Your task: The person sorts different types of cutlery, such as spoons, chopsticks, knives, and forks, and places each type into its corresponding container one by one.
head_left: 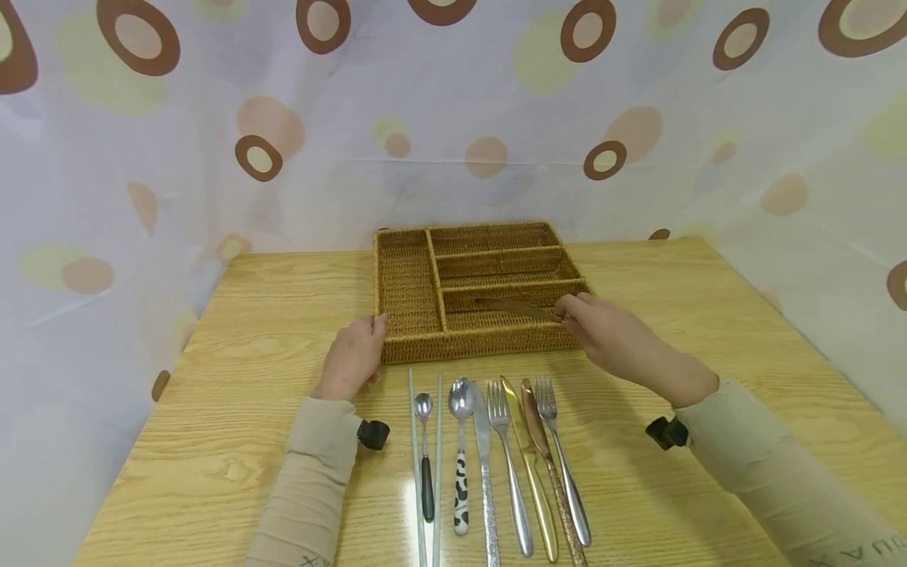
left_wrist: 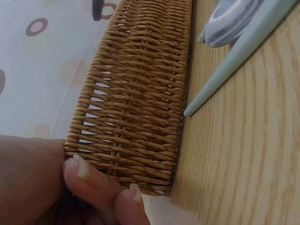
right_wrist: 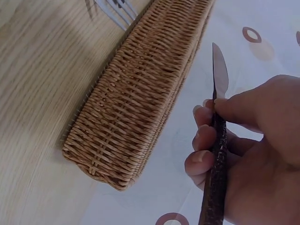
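A wicker cutlery tray (head_left: 489, 343) with four sides and inner dividers stands at the back of the table. My left hand (head_left: 352, 356) grips its front left corner, thumb on the rim and fingertips (left_wrist: 127, 206) curled against the outer wall. In my right hand (head_left: 612, 335) is a table knife (right_wrist: 216, 159) with a dark, rough-textured handle, pinched between thumb and fingers near the blade. In the head view the knife's blade points left and overlaps the tray's front right compartment. No cutlery shows inside the tray's compartments.
Before the tray lie two pale green chopsticks (head_left: 438, 472), a small dark-handled spoon (head_left: 427, 488), a cow-patterned spoon (head_left: 461, 488), a silver knife (head_left: 487, 488), two forks (head_left: 516, 488), a gold knife (head_left: 536, 480) and a copper knife (head_left: 555, 480). A patterned curtain (head_left: 425, 118) hangs behind.
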